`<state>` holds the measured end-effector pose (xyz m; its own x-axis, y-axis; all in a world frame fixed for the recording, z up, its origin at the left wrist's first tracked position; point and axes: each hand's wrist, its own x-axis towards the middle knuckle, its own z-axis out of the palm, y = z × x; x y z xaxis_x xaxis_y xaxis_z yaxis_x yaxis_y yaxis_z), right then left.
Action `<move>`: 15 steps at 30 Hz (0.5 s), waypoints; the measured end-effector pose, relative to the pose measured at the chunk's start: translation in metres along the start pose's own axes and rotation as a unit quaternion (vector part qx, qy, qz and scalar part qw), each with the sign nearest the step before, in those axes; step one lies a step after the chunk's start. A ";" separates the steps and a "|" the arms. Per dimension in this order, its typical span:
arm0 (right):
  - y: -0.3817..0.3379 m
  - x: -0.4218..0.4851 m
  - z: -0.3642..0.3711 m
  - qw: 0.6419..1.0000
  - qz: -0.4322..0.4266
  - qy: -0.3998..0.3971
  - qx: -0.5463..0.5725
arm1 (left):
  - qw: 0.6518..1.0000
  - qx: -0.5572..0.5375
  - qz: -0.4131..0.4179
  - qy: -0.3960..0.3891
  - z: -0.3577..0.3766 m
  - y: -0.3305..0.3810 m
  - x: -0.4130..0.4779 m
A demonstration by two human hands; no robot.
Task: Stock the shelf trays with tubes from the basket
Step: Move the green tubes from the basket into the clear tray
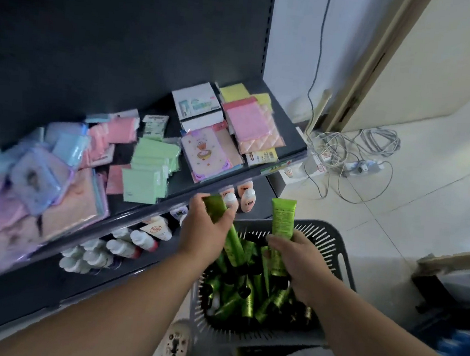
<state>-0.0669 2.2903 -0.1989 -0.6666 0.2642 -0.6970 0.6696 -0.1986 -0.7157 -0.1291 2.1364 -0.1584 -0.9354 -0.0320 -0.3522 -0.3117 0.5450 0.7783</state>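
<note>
A grey slotted basket (333,244) stands on the floor at the lower right, filled with several green tubes (233,298). My left hand (204,229) is above its left rim, closed around a green tube (216,206) whose flat end sticks up toward the lower shelf. My right hand (292,255) is over the basket's middle and grips a brighter green tube (283,219) held upright, crimped end up. The lower shelf (121,276) lies just left of both hands.
White and peach bottles (123,247) lie on the lower shelf. The upper shelf (292,131) carries pink, green and purple packets and a white box. Tangled cables and a power strip (355,166) lie on the tiled floor behind. My shoe (176,341) is under the basket's edge.
</note>
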 end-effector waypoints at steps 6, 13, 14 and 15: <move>-0.087 -0.079 0.039 0.987 -0.125 -0.083 -0.055 | 0.992 -0.084 0.056 0.080 -0.095 0.078 -0.034; -0.165 -0.192 0.096 0.944 -0.256 -0.191 -0.083 | 0.966 -0.143 0.123 0.178 -0.210 0.139 -0.094; -0.171 -0.207 0.105 0.937 -0.273 -0.200 -0.092 | 0.963 -0.140 0.134 0.188 -0.227 0.143 -0.103; -0.175 -0.221 0.114 0.932 -0.283 -0.202 -0.102 | 0.959 -0.140 0.144 0.199 -0.244 0.146 -0.111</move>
<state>-0.0744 2.1587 0.0749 -0.9732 -0.1128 -0.2005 0.1947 0.0602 -0.9790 -0.1114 2.0156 0.1213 -0.9617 -0.2616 0.0812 -0.0114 0.3345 0.9423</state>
